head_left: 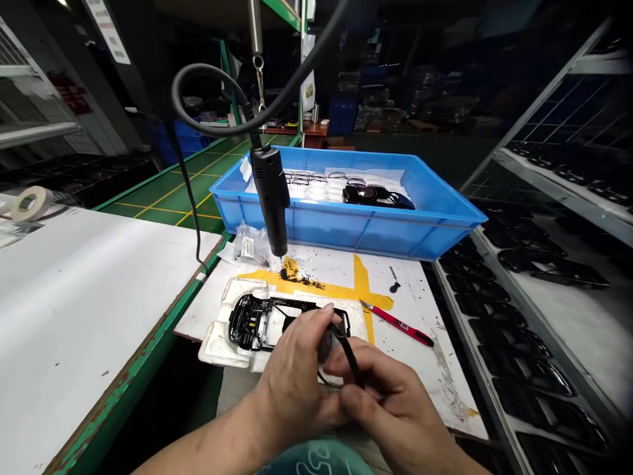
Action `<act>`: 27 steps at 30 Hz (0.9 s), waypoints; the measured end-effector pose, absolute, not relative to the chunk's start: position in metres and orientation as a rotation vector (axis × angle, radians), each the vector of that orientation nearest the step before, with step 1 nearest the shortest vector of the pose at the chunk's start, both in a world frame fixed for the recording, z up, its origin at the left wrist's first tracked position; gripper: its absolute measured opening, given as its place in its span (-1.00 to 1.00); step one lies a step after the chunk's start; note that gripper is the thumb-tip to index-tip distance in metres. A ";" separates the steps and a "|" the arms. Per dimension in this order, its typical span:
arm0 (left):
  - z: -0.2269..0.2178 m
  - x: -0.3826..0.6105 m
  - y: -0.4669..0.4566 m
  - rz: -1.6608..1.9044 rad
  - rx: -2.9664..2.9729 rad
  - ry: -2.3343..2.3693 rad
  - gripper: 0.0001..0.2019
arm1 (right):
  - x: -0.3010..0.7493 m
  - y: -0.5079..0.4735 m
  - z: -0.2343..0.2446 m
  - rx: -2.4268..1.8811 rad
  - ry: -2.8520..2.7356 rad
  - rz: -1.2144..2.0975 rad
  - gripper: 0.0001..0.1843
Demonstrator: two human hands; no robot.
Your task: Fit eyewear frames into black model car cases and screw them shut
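Both hands are closed on one thin, dark, curved frame-like part (350, 359). My left hand (301, 363) grips it from the left, thumb up along its top end. The fingers of my right hand (380, 389) pinch its lower end; part of the piece is hidden between the hands. Just beyond them lies a black model car body (252, 322) with open window areas, resting in a white foam cradle (225, 356). My left hand covers some of the body's right half.
A black electric screwdriver (270, 191) hangs on a spring above scattered small black screws (297, 277). Behind stands a blue bin (346, 227) holding black parts. A red craft knife (400, 324), a small screwdriver (394, 286) and a plastic bag (250, 244) lie on the table.
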State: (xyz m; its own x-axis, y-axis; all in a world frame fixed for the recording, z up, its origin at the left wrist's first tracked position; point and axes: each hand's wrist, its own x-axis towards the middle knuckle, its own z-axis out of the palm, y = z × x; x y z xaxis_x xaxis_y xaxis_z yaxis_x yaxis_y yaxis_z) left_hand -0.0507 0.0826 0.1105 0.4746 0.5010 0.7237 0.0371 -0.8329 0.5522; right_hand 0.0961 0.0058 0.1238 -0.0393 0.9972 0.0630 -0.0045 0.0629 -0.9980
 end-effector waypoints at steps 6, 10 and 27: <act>0.111 -0.075 0.091 0.814 1.834 0.313 0.15 | 0.140 0.018 0.157 -1.245 -2.085 0.708 -0.80; 0.118 -0.078 0.092 0.198 1.271 0.323 0.00 | 0.144 0.018 0.166 -1.286 -2.528 0.529 -0.77; 0.104 -0.075 0.071 0.420 0.826 0.293 -0.19 | 0.274 0.021 0.010 -2.304 -1.470 0.411 -0.50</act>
